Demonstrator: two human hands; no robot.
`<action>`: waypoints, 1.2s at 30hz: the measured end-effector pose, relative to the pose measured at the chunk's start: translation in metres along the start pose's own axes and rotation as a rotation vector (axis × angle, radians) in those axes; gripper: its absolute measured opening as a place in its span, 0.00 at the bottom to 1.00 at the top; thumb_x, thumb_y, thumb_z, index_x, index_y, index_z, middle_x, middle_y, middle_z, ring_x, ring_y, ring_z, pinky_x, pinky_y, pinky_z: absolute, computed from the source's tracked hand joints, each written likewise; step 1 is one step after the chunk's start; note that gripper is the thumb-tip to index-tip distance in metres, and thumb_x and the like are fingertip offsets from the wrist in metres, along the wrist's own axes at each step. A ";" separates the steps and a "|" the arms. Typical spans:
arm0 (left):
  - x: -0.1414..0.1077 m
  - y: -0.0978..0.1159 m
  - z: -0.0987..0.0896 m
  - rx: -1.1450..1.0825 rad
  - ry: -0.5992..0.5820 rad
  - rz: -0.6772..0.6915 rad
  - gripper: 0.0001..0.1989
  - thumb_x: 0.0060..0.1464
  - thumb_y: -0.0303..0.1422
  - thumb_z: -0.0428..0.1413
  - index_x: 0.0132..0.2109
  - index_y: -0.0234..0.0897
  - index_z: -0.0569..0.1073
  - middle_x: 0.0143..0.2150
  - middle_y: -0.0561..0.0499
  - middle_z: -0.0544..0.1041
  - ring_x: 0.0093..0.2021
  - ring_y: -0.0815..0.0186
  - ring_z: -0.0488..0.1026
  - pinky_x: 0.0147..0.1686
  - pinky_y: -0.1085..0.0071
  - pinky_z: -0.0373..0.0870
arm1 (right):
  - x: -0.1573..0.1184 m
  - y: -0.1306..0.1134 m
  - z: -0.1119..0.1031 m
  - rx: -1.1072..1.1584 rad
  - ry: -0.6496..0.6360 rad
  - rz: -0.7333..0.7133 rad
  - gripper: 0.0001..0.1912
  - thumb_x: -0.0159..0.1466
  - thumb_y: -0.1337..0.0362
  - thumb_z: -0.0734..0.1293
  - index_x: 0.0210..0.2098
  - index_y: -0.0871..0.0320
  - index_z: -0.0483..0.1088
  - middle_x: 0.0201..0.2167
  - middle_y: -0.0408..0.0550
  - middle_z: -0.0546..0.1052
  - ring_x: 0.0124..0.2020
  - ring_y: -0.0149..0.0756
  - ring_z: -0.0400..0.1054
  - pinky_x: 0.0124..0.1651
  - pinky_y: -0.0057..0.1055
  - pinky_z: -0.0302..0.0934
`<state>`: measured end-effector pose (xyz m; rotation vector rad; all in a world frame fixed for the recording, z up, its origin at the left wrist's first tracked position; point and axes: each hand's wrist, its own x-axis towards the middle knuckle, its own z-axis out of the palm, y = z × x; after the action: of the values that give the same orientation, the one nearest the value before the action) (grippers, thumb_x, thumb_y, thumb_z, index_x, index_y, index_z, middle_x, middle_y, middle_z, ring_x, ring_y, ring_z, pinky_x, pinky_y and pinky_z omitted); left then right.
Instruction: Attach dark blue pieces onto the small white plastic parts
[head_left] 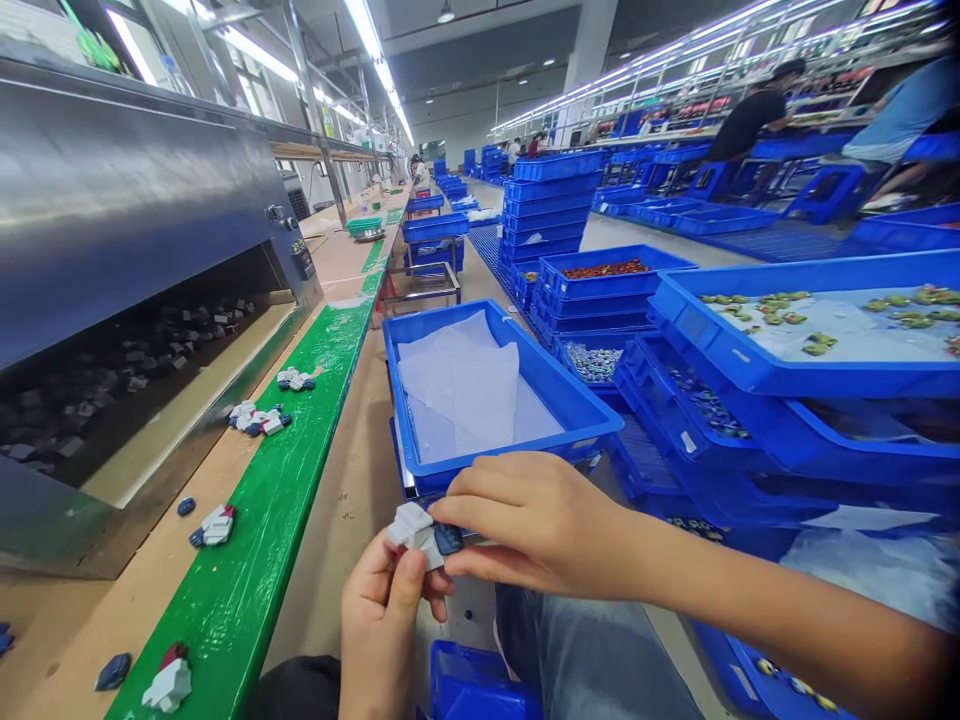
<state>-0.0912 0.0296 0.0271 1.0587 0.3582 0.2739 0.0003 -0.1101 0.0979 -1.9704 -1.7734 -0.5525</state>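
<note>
Glossy plastic blue bin point(577, 400), thin, perhaps paper sheets point(469, 390), brushed-metal hood point(127, 190).

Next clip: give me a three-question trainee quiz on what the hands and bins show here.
1. True or false: both hands hold the small white toy piece.
2. What lies inside the nearest blue bin? A) green parts B) clear plastic sheets C) red parts
3. Which surface carries the loose white pieces: the green belt or the tan strip beside it?

Key
1. True: left hand and right hand both pinch it.
2. B, clear plastic sheets.
3. Both; most lie along their shared edge.
</note>
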 end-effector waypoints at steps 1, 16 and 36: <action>0.000 0.000 0.000 0.000 -0.011 0.001 0.20 0.36 0.46 0.64 0.31 0.34 0.75 0.18 0.55 0.70 0.18 0.74 0.66 0.17 0.81 0.64 | 0.000 0.000 0.000 -0.014 0.003 -0.008 0.16 0.67 0.58 0.55 0.38 0.63 0.67 0.29 0.47 0.72 0.29 0.32 0.63 0.29 0.28 0.55; -0.006 -0.001 -0.001 -0.029 -0.023 0.018 0.19 0.39 0.46 0.63 0.29 0.34 0.72 0.20 0.56 0.68 0.18 0.74 0.65 0.18 0.79 0.64 | -0.003 -0.007 -0.002 -0.176 0.365 -0.153 0.20 0.59 0.51 0.64 0.22 0.62 0.67 0.17 0.43 0.69 0.20 0.31 0.62 0.20 0.30 0.53; -0.016 0.006 0.014 -0.053 0.114 0.030 0.21 0.34 0.47 0.65 0.23 0.35 0.68 0.16 0.57 0.67 0.18 0.77 0.62 0.19 0.83 0.61 | -0.017 -0.027 -0.016 -0.310 0.486 -0.210 0.15 0.59 0.60 0.68 0.17 0.57 0.67 0.16 0.38 0.70 0.22 0.29 0.65 0.21 0.34 0.55</action>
<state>-0.0998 0.0150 0.0409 0.9998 0.4351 0.3699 -0.0285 -0.1308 0.1033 -1.6422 -1.6546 -1.3207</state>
